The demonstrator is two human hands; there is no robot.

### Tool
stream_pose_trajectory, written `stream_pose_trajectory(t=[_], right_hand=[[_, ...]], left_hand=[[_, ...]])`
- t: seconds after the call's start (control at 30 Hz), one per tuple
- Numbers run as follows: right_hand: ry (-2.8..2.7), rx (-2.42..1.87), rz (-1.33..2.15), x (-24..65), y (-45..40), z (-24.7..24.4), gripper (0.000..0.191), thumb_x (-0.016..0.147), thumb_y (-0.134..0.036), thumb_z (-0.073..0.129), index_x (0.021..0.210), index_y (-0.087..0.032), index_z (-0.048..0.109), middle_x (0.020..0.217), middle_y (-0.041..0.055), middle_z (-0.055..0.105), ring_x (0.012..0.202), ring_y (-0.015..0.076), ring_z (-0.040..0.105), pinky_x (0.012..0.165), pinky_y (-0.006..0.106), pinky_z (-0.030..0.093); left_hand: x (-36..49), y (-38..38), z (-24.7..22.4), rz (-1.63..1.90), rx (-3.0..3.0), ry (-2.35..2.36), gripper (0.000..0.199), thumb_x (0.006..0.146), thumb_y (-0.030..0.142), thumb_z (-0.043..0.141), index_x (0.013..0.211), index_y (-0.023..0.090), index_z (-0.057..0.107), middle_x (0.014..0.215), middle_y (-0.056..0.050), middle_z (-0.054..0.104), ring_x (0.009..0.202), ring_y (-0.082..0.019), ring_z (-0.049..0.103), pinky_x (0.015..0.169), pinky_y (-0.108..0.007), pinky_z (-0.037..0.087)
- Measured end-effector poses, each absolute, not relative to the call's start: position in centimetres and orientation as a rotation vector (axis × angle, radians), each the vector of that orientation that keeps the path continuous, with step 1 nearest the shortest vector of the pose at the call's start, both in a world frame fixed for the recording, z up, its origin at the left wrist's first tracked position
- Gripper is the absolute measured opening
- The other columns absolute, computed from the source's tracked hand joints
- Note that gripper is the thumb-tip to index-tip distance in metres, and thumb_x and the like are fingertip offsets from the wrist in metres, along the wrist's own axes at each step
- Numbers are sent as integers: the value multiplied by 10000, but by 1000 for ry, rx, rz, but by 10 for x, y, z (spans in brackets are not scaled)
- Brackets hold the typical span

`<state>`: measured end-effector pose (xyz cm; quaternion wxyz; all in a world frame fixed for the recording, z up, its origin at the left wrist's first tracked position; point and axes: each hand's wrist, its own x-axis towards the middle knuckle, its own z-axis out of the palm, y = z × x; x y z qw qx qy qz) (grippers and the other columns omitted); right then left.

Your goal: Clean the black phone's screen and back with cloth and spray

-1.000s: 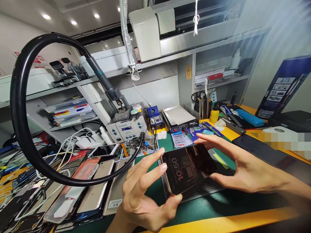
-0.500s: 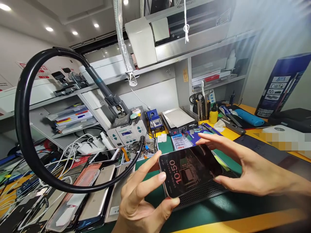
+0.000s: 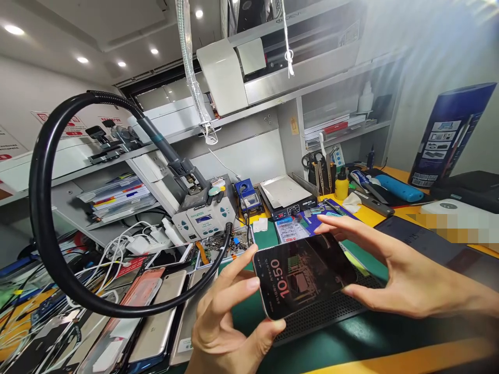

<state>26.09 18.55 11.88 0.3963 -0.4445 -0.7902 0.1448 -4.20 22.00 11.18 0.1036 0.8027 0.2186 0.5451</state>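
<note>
A dark smartphone (image 3: 307, 275) is held up sideways between my two hands, its lock screen lit with the time 10:50. My left hand (image 3: 234, 311) grips the phone's left end, fingers along its upper corner and edge, thumb under the lower corner. At the other end, my right hand (image 3: 393, 270) pinches the phone with the thumb at the lower corner and fingers over the top edge. Beneath the phone lies a black perforated pad (image 3: 323, 318) on a green mat (image 3: 385, 332).
A black hose (image 3: 37, 197) loops at left from a hot-air rework station (image 3: 205, 221). Several old phones (image 3: 158, 317) and white cables (image 3: 113, 254) crowd the left side. A heating plate (image 3: 286, 195), a yellow bottle (image 3: 342, 184) and a blue can (image 3: 448, 135) stand behind.
The view has shifted slightly, so the background sits a little differently. Both hands keep their hold on the phone, which has barely moved.
</note>
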Motion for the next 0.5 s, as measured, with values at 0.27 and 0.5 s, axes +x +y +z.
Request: stream_pose_trajectory(t=[0.27, 0.5], right_hand=[[-1968, -1113, 361, 264, 185, 118, 943, 753, -286, 770, 1555, -340, 277, 1511, 75, 455, 1342, 346, 493, 1187, 457, 368], [-1781, -1107, 1083, 251, 198, 114, 880, 684, -346, 835, 1479, -268, 465, 1195, 84, 657, 1052, 289, 658, 952, 436, 551]], left_hand=[[-39, 220, 113, 1602, 2139, 613, 694, 765, 392, 798, 1378, 343, 475, 1399, -131, 611, 923, -291, 737, 750, -508, 663], [-26, 227, 121, 1512, 1762, 790, 525, 820, 372, 755, 1287, 220, 571, 1264, -122, 699, 1156, -276, 678, 915, -366, 615]])
